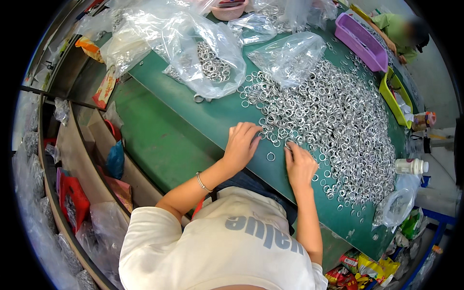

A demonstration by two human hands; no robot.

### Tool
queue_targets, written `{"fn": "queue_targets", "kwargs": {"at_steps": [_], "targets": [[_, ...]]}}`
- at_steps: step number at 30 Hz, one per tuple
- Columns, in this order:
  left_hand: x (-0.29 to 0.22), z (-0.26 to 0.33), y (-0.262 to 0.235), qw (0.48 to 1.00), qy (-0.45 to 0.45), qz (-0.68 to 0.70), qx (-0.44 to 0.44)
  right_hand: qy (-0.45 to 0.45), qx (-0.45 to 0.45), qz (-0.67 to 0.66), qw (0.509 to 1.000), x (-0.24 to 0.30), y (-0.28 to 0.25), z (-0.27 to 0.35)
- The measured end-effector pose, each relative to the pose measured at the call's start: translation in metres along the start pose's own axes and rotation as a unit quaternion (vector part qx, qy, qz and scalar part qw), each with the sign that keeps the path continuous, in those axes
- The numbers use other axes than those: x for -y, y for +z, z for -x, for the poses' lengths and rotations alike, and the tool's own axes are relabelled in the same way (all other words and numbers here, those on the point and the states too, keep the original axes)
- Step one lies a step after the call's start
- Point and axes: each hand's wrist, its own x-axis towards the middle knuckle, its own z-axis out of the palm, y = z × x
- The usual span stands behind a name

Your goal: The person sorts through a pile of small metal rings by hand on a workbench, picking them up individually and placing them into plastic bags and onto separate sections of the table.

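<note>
A wide heap of silvery metal rings (pixel 338 125) spreads over the green table (pixel 193 108) in front of me. At its near left edge is my left hand (pixel 240 146), its fingers bent and thumb drawn toward the index finger; what lies between the tips is too small to make out. My right hand (pixel 301 166) is just to the right, fingers curled and thumb and index tip pinched on a small metal ring at the heap's edge. A single loose ring (pixel 270 156) lies on the table between the two hands.
Clear plastic bags (pixel 217 53) with more rings stand at the far left of the table. Beyond the heap are a purple basket (pixel 360 41), a yellow-green basket (pixel 394 99) and a white bottle (pixel 411 166). Another person (pixel 398 31) sits at the far right. Shelves (pixel 92 159) line my left.
</note>
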Motion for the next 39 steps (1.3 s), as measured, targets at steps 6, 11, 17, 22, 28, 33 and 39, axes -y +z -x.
{"fn": "queue_targets", "kwargs": {"at_steps": [6, 11, 17, 22, 28, 33, 39], "targets": [[0.018, -0.012, -0.001, 0.996, 0.044, -0.057, 0.051, 0.077, -0.009, -0.038, 0.996, -0.005, -0.013, 0.005], [0.013, -0.016, -0.007, 0.996, 0.036, -0.011, 0.079, -0.049, 0.034, 0.039, 0.997, 0.011, 0.003, -0.023], [0.012, -0.005, -0.017, 0.995, -0.031, 0.099, 0.011, -0.017, 0.045, -0.007, 0.999, -0.012, -0.022, 0.011], [-0.001, -0.001, -0.017, 0.861, -0.233, 0.450, 0.050, 0.261, 0.018, -0.195, 0.945, -0.012, -0.026, 0.010], [-0.002, -0.008, -0.020, 0.712, -0.345, 0.604, 0.097, 0.049, 0.056, 0.001, 0.997, 0.003, -0.005, 0.009], [0.006, -0.002, -0.021, 0.826, -0.304, 0.458, 0.123, 0.149, 0.127, -0.033, 0.980, 0.009, -0.028, 0.002], [0.004, -0.026, -0.010, 0.991, -0.089, 0.067, 0.075, 0.061, 0.091, 0.045, 0.993, -0.001, -0.008, -0.012]]}}
